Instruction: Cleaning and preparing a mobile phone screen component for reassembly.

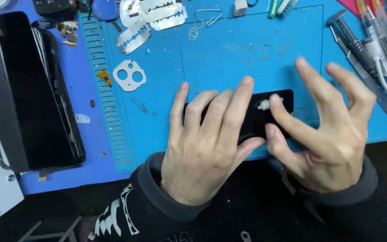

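Observation:
A black flat phone part (258, 117) lies on the blue work mat (229, 58). My left hand (204, 145) lies flat on its left half, fingers spread and pressing down. My right hand (325, 127) hovers at the part's right end. Its index finger and thumb pinch a small white wad (264, 104) against the black surface, while the other fingers are raised and apart. Much of the part is hidden under both hands.
A black phone body with a lifted screen (27, 89) lies at the left. Razor blades (151, 20), a white camera-hole plate (130, 75), small rings (194, 30) and a wire clip sit at the mat's back. Syringes and metal tools (372, 49) lie at the right.

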